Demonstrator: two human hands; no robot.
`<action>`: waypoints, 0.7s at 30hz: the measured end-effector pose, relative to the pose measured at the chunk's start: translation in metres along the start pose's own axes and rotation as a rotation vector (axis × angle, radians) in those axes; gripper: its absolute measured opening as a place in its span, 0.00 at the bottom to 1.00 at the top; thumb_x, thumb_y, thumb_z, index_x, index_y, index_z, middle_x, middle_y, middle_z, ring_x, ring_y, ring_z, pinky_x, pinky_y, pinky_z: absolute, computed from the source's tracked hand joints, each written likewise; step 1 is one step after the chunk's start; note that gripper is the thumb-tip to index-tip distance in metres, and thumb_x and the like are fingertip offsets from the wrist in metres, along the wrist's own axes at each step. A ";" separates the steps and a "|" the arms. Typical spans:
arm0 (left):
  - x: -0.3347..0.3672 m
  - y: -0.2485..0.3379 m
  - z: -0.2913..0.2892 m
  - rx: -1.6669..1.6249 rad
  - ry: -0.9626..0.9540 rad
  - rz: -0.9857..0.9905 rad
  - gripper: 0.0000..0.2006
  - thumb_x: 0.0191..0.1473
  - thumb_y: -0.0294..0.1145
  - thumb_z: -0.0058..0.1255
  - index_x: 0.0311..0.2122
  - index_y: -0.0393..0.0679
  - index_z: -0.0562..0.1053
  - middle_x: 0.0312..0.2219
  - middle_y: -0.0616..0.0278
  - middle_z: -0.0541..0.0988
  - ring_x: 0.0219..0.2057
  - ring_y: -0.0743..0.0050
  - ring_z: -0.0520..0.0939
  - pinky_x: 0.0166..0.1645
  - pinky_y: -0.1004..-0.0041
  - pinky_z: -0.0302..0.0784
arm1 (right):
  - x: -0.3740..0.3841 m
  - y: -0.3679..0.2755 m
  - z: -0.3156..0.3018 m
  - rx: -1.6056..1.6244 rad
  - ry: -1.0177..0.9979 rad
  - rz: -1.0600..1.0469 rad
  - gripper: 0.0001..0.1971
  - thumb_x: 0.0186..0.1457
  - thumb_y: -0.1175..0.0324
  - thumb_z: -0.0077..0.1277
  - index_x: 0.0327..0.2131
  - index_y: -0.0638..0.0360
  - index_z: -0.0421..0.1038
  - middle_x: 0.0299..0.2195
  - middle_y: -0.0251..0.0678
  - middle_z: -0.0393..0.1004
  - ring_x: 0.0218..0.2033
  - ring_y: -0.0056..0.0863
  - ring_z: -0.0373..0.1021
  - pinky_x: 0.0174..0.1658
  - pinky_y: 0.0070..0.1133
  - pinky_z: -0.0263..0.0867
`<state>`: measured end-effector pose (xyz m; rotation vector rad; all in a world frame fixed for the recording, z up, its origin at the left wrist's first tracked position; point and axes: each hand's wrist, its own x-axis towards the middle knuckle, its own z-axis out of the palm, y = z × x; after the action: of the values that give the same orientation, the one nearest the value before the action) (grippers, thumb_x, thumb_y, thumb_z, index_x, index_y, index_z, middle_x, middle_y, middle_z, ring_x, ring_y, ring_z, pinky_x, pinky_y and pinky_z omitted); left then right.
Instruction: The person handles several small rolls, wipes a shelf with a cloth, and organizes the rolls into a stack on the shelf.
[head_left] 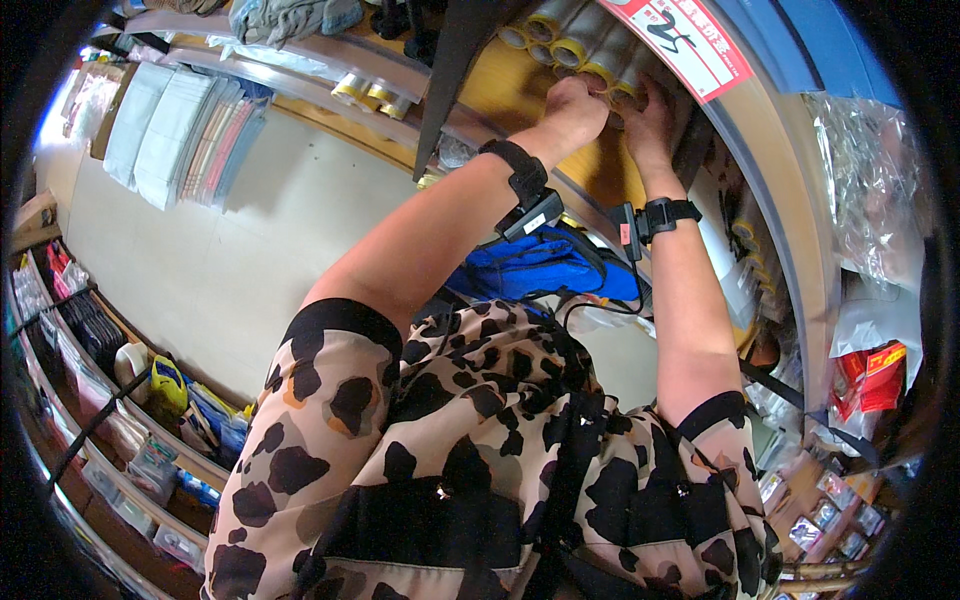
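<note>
Several long rolls of clear film with yellow cores (pixel 568 52) lie stacked on a wooden shelf (pixel 490 92), their round ends toward me. My left hand (pixel 575 115) is closed at the end of a lower roll, its fingers curled and its fingertips partly hidden. Just beside it, my right hand (pixel 650 122) wraps round the right side of the same roll group, gripping a roll's end. A black strap with a small device (pixel 530 212) sits on my left wrist, and a similar strap (pixel 668 213) circles the right one.
A red and white price card (pixel 690 50) hangs on the shelf edge above my right hand. A dark upright post (pixel 455 80) stands left of the rolls. Below my wrists lies a blue bag (pixel 545 262). Folded cloths (pixel 175 135) and low stocked shelves (pixel 130 400) line the left side.
</note>
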<state>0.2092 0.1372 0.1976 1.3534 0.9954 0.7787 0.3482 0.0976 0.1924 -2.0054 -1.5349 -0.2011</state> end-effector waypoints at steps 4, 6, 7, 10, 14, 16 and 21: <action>0.006 0.016 0.003 0.227 -0.073 -0.108 0.15 0.38 0.30 0.45 0.35 0.42 0.72 0.35 0.45 0.73 0.40 0.53 0.73 0.44 0.68 0.67 | 0.000 0.017 0.002 -0.010 0.029 0.013 0.28 0.39 0.62 0.55 0.46 0.63 0.61 0.43 0.48 0.64 0.45 0.39 0.60 0.49 0.27 0.55; 0.011 0.013 0.003 0.360 -0.108 -0.183 0.14 0.37 0.29 0.44 0.34 0.42 0.73 0.35 0.46 0.73 0.39 0.53 0.73 0.44 0.69 0.67 | -0.001 0.017 -0.001 -0.007 -0.012 0.029 0.29 0.39 0.61 0.55 0.46 0.63 0.61 0.44 0.47 0.63 0.46 0.40 0.60 0.49 0.27 0.55; 0.021 0.000 0.001 0.525 -0.136 -0.010 0.14 0.37 0.29 0.45 0.33 0.42 0.73 0.35 0.47 0.73 0.39 0.53 0.73 0.43 0.68 0.67 | 0.003 0.009 -0.001 0.002 -0.030 0.020 0.29 0.40 0.60 0.55 0.46 0.63 0.61 0.44 0.47 0.63 0.46 0.40 0.60 0.49 0.28 0.55; 0.018 -0.004 0.004 0.499 -0.113 0.088 0.14 0.37 0.31 0.45 0.33 0.43 0.73 0.35 0.48 0.73 0.39 0.53 0.73 0.43 0.68 0.68 | 0.007 0.003 -0.005 -0.177 -0.097 0.000 0.30 0.40 0.57 0.54 0.47 0.62 0.60 0.43 0.47 0.64 0.46 0.40 0.60 0.49 0.27 0.55; -0.006 0.015 0.001 0.298 -0.132 0.050 0.15 0.40 0.36 0.43 0.35 0.43 0.72 0.35 0.49 0.73 0.38 0.55 0.73 0.41 0.67 0.69 | 0.003 0.014 -0.002 -0.252 -0.028 0.091 0.28 0.38 0.57 0.55 0.42 0.62 0.63 0.40 0.46 0.67 0.42 0.38 0.63 0.45 0.27 0.58; -0.007 0.015 0.000 0.348 -0.200 0.101 0.15 0.40 0.36 0.42 0.35 0.43 0.72 0.35 0.49 0.73 0.38 0.55 0.73 0.41 0.67 0.69 | 0.006 0.004 -0.012 -0.048 -0.141 0.198 0.25 0.39 0.60 0.55 0.41 0.62 0.63 0.38 0.45 0.67 0.41 0.36 0.64 0.44 0.27 0.58; 0.004 0.003 0.002 0.442 -0.374 0.116 0.24 0.40 0.45 0.46 0.42 0.41 0.69 0.38 0.49 0.72 0.40 0.54 0.73 0.45 0.67 0.66 | 0.011 0.028 -0.015 0.121 -0.207 0.098 0.22 0.43 0.63 0.52 0.42 0.60 0.63 0.38 0.41 0.68 0.39 0.32 0.65 0.42 0.26 0.59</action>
<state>0.2126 0.1399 0.1997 1.8707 0.8193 0.3733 0.3804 0.0942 0.1994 -2.0498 -1.5285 0.1402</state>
